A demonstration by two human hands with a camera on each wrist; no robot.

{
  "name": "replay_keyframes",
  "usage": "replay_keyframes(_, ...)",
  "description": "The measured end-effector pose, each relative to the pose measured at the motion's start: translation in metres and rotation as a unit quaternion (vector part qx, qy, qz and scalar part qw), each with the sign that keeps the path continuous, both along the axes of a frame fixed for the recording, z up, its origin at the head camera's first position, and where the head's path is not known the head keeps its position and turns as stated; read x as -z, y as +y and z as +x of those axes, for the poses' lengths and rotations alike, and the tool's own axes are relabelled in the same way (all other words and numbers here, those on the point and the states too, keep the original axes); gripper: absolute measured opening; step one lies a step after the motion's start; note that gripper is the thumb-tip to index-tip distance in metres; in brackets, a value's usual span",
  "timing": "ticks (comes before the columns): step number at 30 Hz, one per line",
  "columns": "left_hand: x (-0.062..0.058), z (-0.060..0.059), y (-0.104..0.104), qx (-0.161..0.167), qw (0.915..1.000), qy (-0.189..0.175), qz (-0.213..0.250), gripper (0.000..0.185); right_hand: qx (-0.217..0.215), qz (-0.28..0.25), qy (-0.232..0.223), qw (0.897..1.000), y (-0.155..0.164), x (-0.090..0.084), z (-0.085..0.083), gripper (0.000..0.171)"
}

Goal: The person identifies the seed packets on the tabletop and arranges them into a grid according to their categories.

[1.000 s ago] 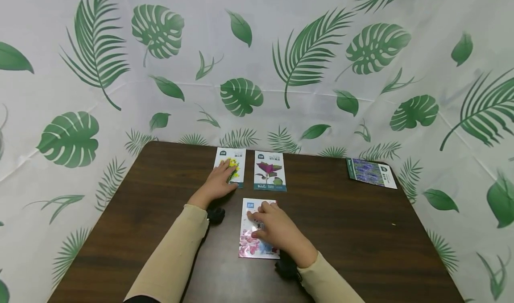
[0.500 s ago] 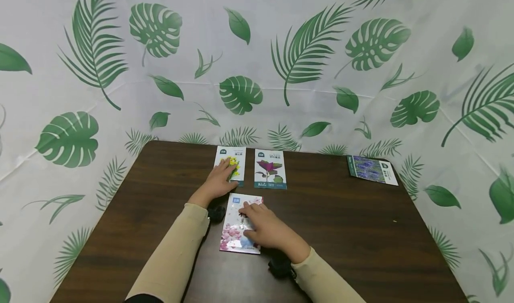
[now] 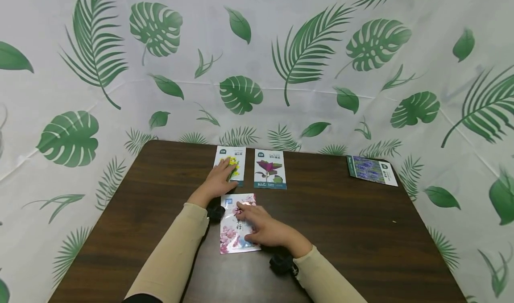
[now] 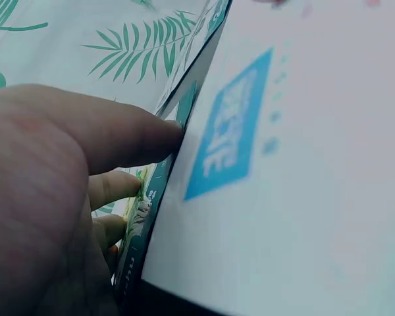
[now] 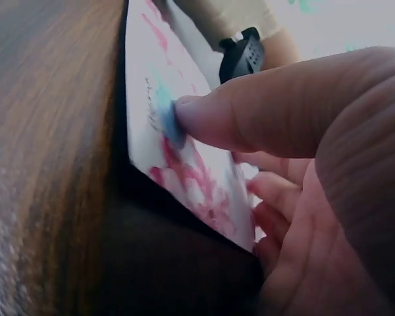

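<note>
My left hand (image 3: 215, 182) rests on a seed packet with yellow flowers (image 3: 238, 155), covering its lower left part. Nearer to me, a white seed packet with pink blossoms (image 3: 229, 225) lies on the table, tilted slightly. Spread over its right side is my right hand (image 3: 268, 227), thumb and fingertips on the face. In the right wrist view the thumb (image 5: 214, 122) touches the printed front of this packet. The left wrist view has the left thumb (image 4: 145, 138) at the lower edge of the yellow-flower packet, close to the blossom packet's blue logo.
A seed packet with a purple flower (image 3: 270, 170) lies just right of the yellow-flower one. Toward the table's back right corner is a lavender-coloured packet (image 3: 371, 170), turned sideways. Behind the dark wooden table (image 3: 341, 231) hangs a leaf-patterned cloth (image 3: 281, 120).
The right hand and the blossom packet have moved left and slightly away from me. Lately the packet's top has turned a little left. The left hand has stayed in place.
</note>
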State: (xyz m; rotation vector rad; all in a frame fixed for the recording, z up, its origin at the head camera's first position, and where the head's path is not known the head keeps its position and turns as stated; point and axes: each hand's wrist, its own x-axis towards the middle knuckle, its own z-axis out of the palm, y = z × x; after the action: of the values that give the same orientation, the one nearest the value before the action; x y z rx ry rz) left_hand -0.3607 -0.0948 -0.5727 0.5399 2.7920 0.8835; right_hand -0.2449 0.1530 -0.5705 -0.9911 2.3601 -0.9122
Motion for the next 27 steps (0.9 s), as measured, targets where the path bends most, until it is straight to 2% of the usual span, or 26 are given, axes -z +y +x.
replay_keyframes(5,0.0046,-0.0036,-0.0008,0.003,1.0000,0.004,0.000,0.073,-0.011,0.009,0.018,1.000,0.0014,0.0020,0.0006,0.068)
replay_keyframes(10,0.0038,-0.0045,-0.0016,0.008,0.9999,-0.008,0.003,0.074,-0.012,0.023,0.037,0.999,-0.0013,-0.0016,0.0014,0.073)
replay_keyframes(18,-0.0019,-0.0010,-0.0025,0.006,0.9996,-0.024,0.015,0.075,-0.019,0.016,-0.030,0.999,0.0014,-0.0046,-0.0048,0.072)
replay_keyframes(24,-0.0008,-0.0016,-0.0020,0.004,0.9996,-0.023,0.016,0.076,0.005,0.031,0.032,0.999,-0.0050,-0.0008,0.0022,0.071)
replay_keyframes(27,0.0004,-0.0027,-0.0020,0.004,0.9996,-0.024,0.012,0.076,0.013,0.038,0.047,0.998,-0.0072,-0.0003,0.0039,0.074)
